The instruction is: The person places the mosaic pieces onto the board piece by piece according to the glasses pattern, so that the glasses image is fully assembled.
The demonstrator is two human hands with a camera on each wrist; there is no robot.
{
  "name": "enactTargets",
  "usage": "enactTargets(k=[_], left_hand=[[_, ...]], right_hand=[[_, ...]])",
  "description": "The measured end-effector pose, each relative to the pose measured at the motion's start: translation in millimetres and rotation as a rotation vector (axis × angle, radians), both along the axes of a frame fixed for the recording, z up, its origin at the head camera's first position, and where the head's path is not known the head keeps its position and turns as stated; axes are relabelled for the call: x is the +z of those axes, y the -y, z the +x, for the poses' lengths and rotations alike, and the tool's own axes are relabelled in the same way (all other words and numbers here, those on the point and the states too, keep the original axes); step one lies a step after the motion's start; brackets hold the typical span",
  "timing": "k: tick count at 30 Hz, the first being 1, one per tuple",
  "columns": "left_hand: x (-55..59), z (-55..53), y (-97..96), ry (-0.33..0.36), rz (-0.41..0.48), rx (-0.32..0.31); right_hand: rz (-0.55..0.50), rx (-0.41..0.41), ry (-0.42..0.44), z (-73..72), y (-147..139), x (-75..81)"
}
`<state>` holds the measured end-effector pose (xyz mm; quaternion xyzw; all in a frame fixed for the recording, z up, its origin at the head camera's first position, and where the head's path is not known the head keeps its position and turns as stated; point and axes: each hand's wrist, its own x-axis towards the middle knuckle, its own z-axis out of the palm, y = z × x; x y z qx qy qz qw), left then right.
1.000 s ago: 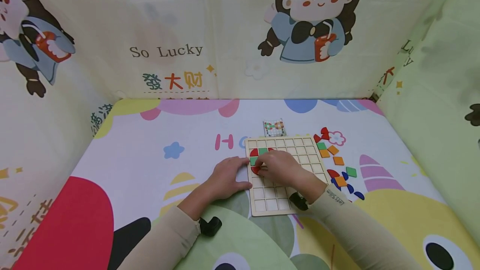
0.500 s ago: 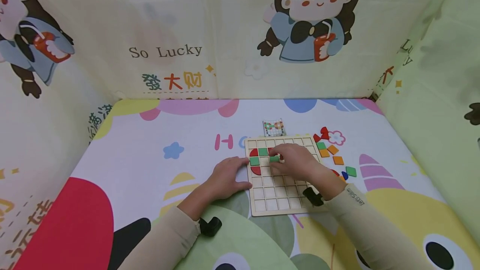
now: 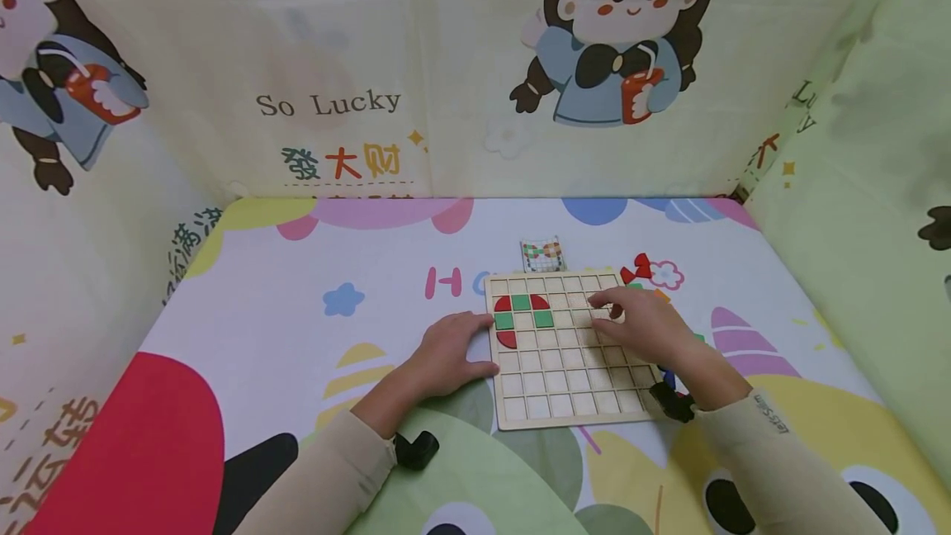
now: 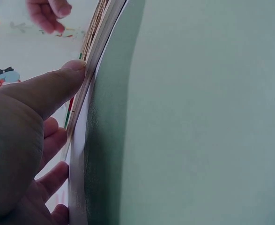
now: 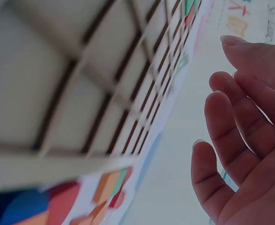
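A wooden grid board (image 3: 553, 382) lies on the table. Near its upper left sit green squares (image 3: 544, 319) and red quarter-round pieces (image 3: 507, 340) in its cells. My left hand (image 3: 449, 355) rests against the board's left edge, thumb and fingertips touching it; the left wrist view shows the thumb (image 4: 57, 89) on the rim. Over the board's right side hovers my right hand (image 3: 654, 327), fingers loosely bent and apart. Nothing is between those fingers (image 5: 221, 126) in the right wrist view.
A small pattern card (image 3: 543, 254) stands behind the board. Loose red pieces (image 3: 641, 267) lie past its upper right corner. Blue pieces (image 5: 25, 206), with orange and green ones, lie along its right edge, partly hidden by the right hand in the head view.
My right hand set a green square into a cell, let go of it and moved right across the board. My left hand has stayed at the left edge.
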<state>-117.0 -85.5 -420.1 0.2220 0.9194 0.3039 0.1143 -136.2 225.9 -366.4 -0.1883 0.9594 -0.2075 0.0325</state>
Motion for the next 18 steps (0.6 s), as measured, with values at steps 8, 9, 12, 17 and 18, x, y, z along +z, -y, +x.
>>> enactTargets(k=[8,9,12,17,18], left_hand=[[-0.6,0.2,0.5,0.001,0.008,0.001],[-0.7,0.2,0.5,0.002,0.008,0.000],[-1.0,0.3,0.4,0.008,0.011,0.001],[-0.3,0.5,0.2,0.003,0.010,0.000],[-0.2,0.5,0.1,0.002,0.010,-0.001]], right_hand=[[-0.022,-0.046,-0.036,4.3,-34,-5.4],[-0.016,-0.058,-0.031,4.7,-38,-5.7],[0.003,-0.116,0.008,6.2,-50,-5.8],[0.041,-0.179,0.052,10.2,-68,-2.5],[0.047,-0.179,0.054,10.8,-72,-2.2]])
